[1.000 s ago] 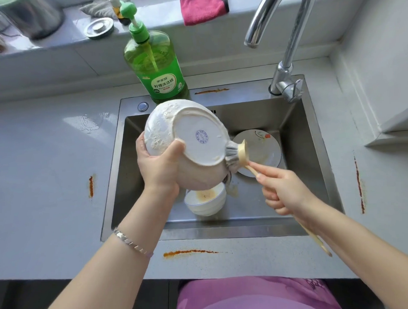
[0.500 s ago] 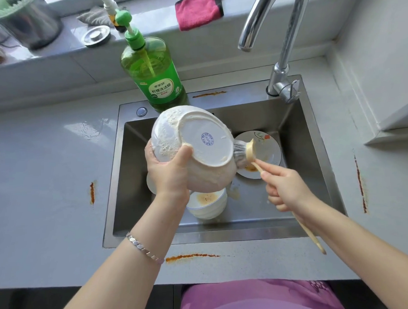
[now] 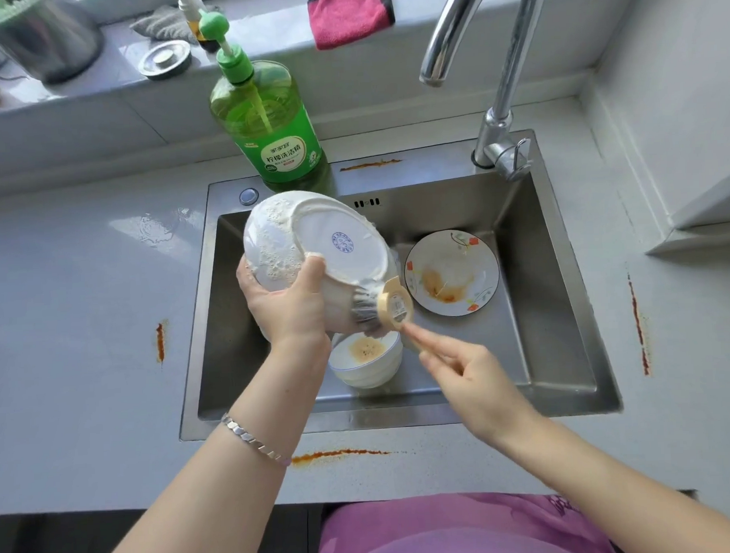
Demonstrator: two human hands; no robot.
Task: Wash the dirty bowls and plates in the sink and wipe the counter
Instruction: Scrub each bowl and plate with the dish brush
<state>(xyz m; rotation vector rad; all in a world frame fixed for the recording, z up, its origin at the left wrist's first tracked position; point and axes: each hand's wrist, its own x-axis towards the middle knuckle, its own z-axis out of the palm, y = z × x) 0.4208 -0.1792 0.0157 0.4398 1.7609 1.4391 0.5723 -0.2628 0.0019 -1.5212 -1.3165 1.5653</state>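
Bowls to wash number 2, with 1 plate: the large bowl [image 3: 313, 253] is held upturned above the far left part of the sink [image 3: 563, 310], foot ring toward the camera and foam over its outer wall. The left hand [image 3: 285, 304] grips it from the near side, thumb laid on the flat base, the other fingers hidden behind the wall. The right hand [image 3: 470, 376] pinches the wooden handle of a dish brush [image 3: 376, 305] (the handle's tail is hidden under the hand).

What the next stroke turns on is this. The dish brush lies to the right and near side of the large bowl, its long axis running from the right hand up and left, bristles touching the wall just beside the left hand's thumb. Scrubbing farther round probably needs the left hand to turn the large bowl, since the bristles reach only this near right flank.

Below, on the sink floor, the small bowl [image 3: 366, 359] stands upright with a brown residue inside, and the plate [image 3: 452, 273], with a flower pattern and an orange smear, lies to its far right. Neither looks washed yet. Orange streaks [image 3: 340, 454] mark the tabletop [image 3: 87, 306] on the near edge and on both sides, so the wiping seems not yet done.
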